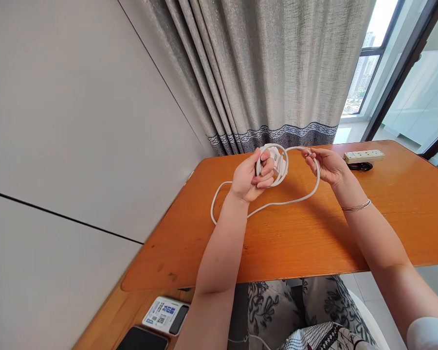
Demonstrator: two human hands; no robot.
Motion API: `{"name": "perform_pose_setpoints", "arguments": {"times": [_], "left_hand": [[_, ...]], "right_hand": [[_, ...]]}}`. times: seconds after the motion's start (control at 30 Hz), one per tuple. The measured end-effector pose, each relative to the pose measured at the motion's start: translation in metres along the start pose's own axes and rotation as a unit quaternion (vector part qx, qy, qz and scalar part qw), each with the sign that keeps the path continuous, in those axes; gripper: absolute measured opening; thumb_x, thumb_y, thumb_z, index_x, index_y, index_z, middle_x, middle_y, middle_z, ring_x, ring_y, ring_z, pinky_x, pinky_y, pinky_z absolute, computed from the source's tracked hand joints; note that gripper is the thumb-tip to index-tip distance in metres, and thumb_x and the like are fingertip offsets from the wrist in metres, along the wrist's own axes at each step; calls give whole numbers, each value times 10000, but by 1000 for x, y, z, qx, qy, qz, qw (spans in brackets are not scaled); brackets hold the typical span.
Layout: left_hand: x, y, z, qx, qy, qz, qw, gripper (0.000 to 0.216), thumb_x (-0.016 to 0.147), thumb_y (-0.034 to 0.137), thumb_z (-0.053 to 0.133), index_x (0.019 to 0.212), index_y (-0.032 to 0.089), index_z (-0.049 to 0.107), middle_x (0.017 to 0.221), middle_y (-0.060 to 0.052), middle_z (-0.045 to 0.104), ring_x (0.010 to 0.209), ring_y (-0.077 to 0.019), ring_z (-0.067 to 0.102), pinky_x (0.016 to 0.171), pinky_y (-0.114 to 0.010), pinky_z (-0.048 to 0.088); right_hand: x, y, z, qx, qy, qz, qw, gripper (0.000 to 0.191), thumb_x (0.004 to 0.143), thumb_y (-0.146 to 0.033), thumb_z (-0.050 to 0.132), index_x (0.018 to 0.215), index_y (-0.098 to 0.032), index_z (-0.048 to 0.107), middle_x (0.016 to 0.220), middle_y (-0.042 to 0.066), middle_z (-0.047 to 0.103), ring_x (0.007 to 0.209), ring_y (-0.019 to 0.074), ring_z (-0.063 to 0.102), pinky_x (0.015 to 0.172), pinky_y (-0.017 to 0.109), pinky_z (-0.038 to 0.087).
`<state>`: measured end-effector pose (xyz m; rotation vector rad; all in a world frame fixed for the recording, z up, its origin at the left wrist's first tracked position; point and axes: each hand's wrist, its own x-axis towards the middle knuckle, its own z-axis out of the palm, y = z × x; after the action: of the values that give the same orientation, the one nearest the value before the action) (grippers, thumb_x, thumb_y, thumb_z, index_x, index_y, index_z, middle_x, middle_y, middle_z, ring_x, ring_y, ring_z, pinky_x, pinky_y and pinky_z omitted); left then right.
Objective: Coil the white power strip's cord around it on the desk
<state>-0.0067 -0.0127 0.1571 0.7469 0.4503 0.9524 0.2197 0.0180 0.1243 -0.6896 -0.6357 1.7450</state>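
A white cable point(317, 181) is partly wound into loops above the wooden table. My left hand point(251, 178) is closed around these loops, its fingers curled over them. Just behind its fingertips shows a white block with green print point(279, 159), partly covered by the loops; I cannot tell exactly what it is. To the right, my right hand point(327, 166) pinches the cable between thumb and fingers. From there the cable bends down and runs left across the table, passes behind my left forearm and curves out on its far side.
On the table point(190, 243), a cream power strip point(363, 156) with a black cord point(360, 166) lies at the right rear. A wall borders the left side; a grey curtain point(277, 73) hangs behind. Lower left are a black phone-like slab point(142, 339) and a labelled white box point(164, 313).
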Motion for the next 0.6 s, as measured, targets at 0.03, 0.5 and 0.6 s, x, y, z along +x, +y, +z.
{"name": "perform_pose_setpoints", "arguments": {"times": [0.03,0.5,0.6], "left_hand": [[0,1,0,-7,7,9,1000,453,1082,321,185,696,184,377,516,89,301,306,-4,95,303,-103,152],[14,-26,0,38,1,100,994,403,1066,368,338,718,181,415,605,13,601,307,3,222,341,-124,243],[15,-33,0,29,-11,110,993,353,1049,348,395,743,180,446,708,-10,664,314,6,259,352,-140,272]], "right_hand": [[0,0,1,15,-2,2,1000,254,904,-5,458,1079,-147,575,718,-26,656,539,39,637,606,104,611],[-17,42,33,30,-31,-140,989,179,929,-149,604,1059,-245,679,1077,-26,776,1033,99,733,823,164,620],[-16,48,31,-41,-20,-180,983,199,859,-228,718,1051,-264,681,1148,-20,759,1129,118,698,898,196,600]]}}
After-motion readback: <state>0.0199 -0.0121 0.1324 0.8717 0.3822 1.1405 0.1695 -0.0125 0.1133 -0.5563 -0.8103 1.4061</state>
